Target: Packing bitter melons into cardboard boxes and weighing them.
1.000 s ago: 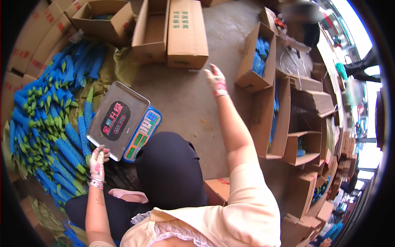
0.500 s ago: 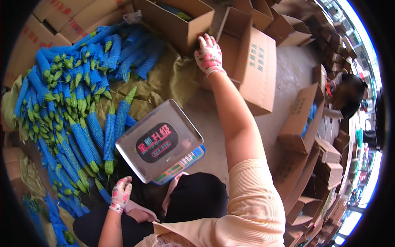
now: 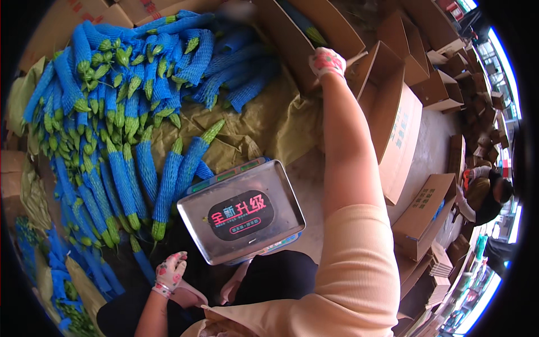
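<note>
At the far side, my right hand, in a white glove with a pink flower print, is closed over the end of a cardboard box; the fingertips are partly hidden. A bitter gourd in a blue net sleeve shows inside this box. My left hand, gloved alike, hovers near my knees, fingers loosely bent and nothing in them. Close to it lies a heap of bitter gourds in blue foam nets, their green ends showing. Between my arms stands a weighing scale with a bare metal pan.
An open cardboard box stands right of my right forearm, with more boxes beyond. At the far right a person crouches among cartons. A yellowish plastic sheet lies under the gourds. Cartons line the back left.
The whole view has shifted, so the scale and boxes appear further right and lower. My right hand has reached farther along the box end and closed over it. My left hand stays by my knees.
</note>
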Demonstrator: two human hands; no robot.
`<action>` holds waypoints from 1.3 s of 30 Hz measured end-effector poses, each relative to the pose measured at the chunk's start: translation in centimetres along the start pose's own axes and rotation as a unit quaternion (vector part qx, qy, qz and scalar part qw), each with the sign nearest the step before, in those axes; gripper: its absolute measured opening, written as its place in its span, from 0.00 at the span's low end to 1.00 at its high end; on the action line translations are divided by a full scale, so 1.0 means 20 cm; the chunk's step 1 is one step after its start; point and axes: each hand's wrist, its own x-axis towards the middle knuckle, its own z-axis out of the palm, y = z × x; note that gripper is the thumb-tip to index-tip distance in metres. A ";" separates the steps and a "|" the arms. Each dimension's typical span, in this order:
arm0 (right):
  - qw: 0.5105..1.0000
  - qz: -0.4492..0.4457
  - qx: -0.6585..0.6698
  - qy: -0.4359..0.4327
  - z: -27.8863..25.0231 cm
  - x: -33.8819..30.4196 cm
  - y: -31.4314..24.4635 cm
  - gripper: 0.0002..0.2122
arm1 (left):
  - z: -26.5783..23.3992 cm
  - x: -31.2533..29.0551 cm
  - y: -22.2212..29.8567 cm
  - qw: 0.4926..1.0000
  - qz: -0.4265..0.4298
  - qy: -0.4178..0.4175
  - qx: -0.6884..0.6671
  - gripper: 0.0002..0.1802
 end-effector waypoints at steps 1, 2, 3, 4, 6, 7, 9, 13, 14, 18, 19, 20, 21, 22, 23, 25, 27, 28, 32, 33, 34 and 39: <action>1.000 -0.003 0.016 0.013 0.00 -0.04 0.03 0.13 | -0.02 0.00 0.03 1.000 0.000 -0.005 0.024 0.17; 1.000 0.010 0.012 0.008 -0.01 -0.04 0.13 0.13 | -0.02 0.02 0.04 1.000 0.004 -0.005 0.018 0.17; 0.999 0.022 0.016 0.025 -0.08 -0.11 0.17 0.12 | -0.04 0.02 0.04 1.000 0.013 0.000 0.002 0.17; 0.998 0.027 0.035 0.049 -0.11 -0.14 0.27 0.12 | -0.05 0.02 0.04 0.999 0.027 -0.002 -0.016 0.17; 0.998 0.005 0.044 0.051 -0.22 -0.25 0.40 0.14 | -0.10 0.00 0.03 0.999 0.034 0.016 -0.035 0.17; 0.996 0.006 0.081 0.048 -0.27 -0.34 0.45 0.15 | -0.13 0.00 0.05 0.999 0.037 0.017 -0.027 0.17; 0.993 0.040 0.106 0.040 -0.38 -0.50 0.57 0.15 | -0.18 0.03 0.08 0.999 0.048 0.022 -0.003 0.16; 0.987 0.028 0.139 0.072 -0.50 -0.99 0.86 0.12 | -0.21 0.17 0.18 0.994 0.096 0.028 -0.046 0.15; 0.988 0.022 0.129 0.081 -0.52 -1.15 0.92 0.12 | -0.21 0.23 0.23 0.991 0.112 0.019 -0.064 0.15; 0.993 0.038 0.086 0.077 -0.53 -1.74 1.00 0.11 | -0.22 0.40 0.53 0.979 0.205 -0.009 0.015 0.16; 0.992 0.057 0.083 0.073 -0.50 -1.89 1.02 0.11 | -0.20 0.45 0.66 0.956 0.277 -0.008 0.095 0.18; 0.992 0.075 0.076 0.071 -0.51 -2.03 1.03 0.11 | -0.17 0.50 0.84 0.921 0.351 -0.007 0.168 0.20; 0.989 0.082 0.101 0.074 -0.50 -2.15 1.02 0.11 | -0.11 0.55 1.01 0.890 0.410 0.003 0.200 0.24; 0.985 0.092 0.123 0.078 -0.51 -2.28 1.00 0.11 | -0.03 0.60 1.19 0.853 0.470 0.011 0.227 0.27; 0.991 0.089 0.072 0.074 -0.49 -2.39 0.98 0.13 | 0.03 0.63 1.36 0.804 0.521 0.030 0.285 0.34; 0.990 0.115 0.055 0.053 -0.43 -2.65 0.98 0.12 | 0.27 0.68 1.70 0.730 0.599 0.055 0.326 0.44; 0.987 0.149 0.044 0.044 -0.34 -2.91 0.99 0.10 | 0.50 0.70 1.98 0.640 0.669 0.058 0.374 0.48; 0.983 0.176 0.033 0.033 -0.29 -3.04 1.00 0.10 | 0.61 0.71 2.08 0.589 0.694 0.049 0.411 0.49; 0.971 0.231 0.056 0.015 -0.19 -3.34 0.97 0.09 | 0.97 0.85 2.24 0.494 0.570 -0.154 0.639 0.16; 0.971 0.230 0.058 0.020 -0.19 -3.37 0.97 0.09 | 1.00 0.88 2.25 0.477 0.619 -0.145 0.607 0.13; 0.972 0.226 0.061 0.028 -0.20 -3.39 0.97 0.10 | 1.02 0.91 2.27 0.461 0.664 -0.134 0.573 0.11; 0.964 0.228 0.080 0.114 -0.45 -3.38 1.00 0.10 | 0.96 0.68 2.61 0.386 0.737 -0.085 0.549 0.08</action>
